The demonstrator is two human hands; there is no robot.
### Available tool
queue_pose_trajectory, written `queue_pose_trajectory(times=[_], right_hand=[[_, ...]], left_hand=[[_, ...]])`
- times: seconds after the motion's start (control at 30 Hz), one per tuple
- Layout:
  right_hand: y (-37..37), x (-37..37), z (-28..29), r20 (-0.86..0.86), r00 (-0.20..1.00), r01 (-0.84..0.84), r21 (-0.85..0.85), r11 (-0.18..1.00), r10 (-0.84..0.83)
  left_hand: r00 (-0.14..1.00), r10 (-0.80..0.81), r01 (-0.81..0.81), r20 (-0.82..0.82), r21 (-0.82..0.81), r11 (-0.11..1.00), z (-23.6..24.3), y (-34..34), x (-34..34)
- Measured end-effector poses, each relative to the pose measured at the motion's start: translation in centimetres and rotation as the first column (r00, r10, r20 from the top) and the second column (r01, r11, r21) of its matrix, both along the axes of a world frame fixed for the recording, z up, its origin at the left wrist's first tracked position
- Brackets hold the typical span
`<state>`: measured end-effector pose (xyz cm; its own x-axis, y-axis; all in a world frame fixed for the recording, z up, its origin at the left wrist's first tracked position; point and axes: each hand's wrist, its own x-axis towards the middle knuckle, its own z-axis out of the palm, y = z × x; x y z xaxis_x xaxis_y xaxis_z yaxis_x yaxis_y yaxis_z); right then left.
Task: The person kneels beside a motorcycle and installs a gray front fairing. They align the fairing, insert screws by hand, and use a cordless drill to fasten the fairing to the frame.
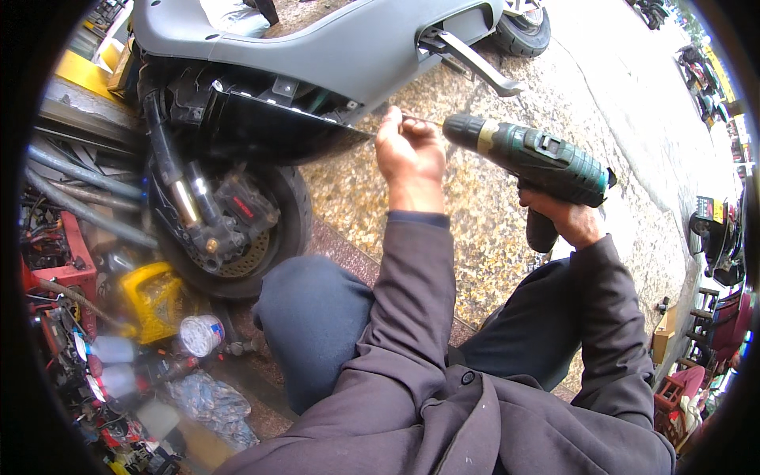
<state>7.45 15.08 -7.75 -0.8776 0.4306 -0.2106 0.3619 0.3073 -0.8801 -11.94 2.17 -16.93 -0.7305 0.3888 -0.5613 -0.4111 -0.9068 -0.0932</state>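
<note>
A green and black cordless drill (546,157) is gripped by its handle in my right hand (571,220). Its thin bit points left, toward my left hand (412,157). The fingers of that hand are curled closed around the bit's tip, at the edge of a black panel (273,133); whatever they pinch is too small to make out. The panel sits below the grey body (332,55) of a scooter, with a gap between them on the near side. A metal stand (479,65) sticks out from the scooter's underside at the right.
The scooter's front wheel (294,210), with fork and brake disc, is at left. Near it lie a yellow plastic container (152,299), a white tub (201,336), crumpled plastic (210,408), hoses (87,186) and a red toolbox (75,257). Speckled stone floor (491,253) stretches right toward a cardboard box (663,336).
</note>
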Motion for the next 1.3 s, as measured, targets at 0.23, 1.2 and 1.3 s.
queue_pose_trajectory(times=[0.23, 1.2, 1.3], right_hand=[[-0.7, -0.9, -0.9, 0.048, 0.999, 0.028, -0.032, 0.999, -0.026], [-1.3, -6.1, -6.2, -0.141, 0.907, -0.305, 0.430, 0.850, 0.397], [-2.1, -7.3, -6.5, -0.171, 0.926, -0.267, 0.333, 0.904, 0.337]], left_hand=[[1.000, -0.006, 0.004, -0.029, -0.062, 0.998, -0.4, -0.6, -0.5], [0.985, 0.030, -0.077, -0.170, -0.278, 0.957, 0.1, -1.3, -0.5], [0.982, -0.006, -0.045, -0.191, -0.261, 0.964, -0.2, -1.5, -0.6]])
